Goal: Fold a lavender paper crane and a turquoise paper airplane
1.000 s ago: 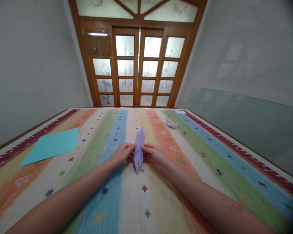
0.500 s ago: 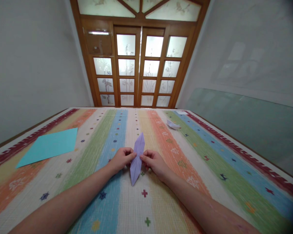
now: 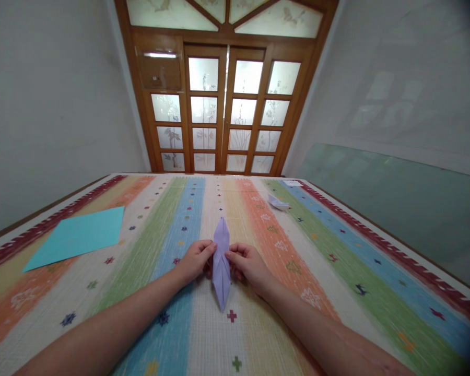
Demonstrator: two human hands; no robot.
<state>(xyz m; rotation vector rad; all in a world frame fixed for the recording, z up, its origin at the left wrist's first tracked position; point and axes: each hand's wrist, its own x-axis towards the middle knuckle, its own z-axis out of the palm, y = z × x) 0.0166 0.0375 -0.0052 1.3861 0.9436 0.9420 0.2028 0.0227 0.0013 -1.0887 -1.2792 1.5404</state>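
Observation:
A folded lilac origami paper (image 3: 221, 271), long and pointed at both ends, is held between my hands above the table, its long axis running away from me. My left hand (image 3: 198, 258) pinches its left edge near the middle, thumb on top. On the opposite edge, the thumb and fingers of my right hand (image 3: 247, 262) grip it too. Crease lines run down the near half of the paper. The fingers beneath the paper are partly hidden.
A flat turquoise sheet (image 3: 78, 236) lies on the left of the striped tablecloth (image 3: 149, 261). Toward the far right rests a small pale folded paper piece (image 3: 278, 202). A white slip (image 3: 293, 183) lies near the far right edge. Wooden doors (image 3: 225, 109) stand beyond the table.
The lilac paper has turned from a slight tilt to nearly straight and moved a little toward me. Both hands keep their pinch on it.

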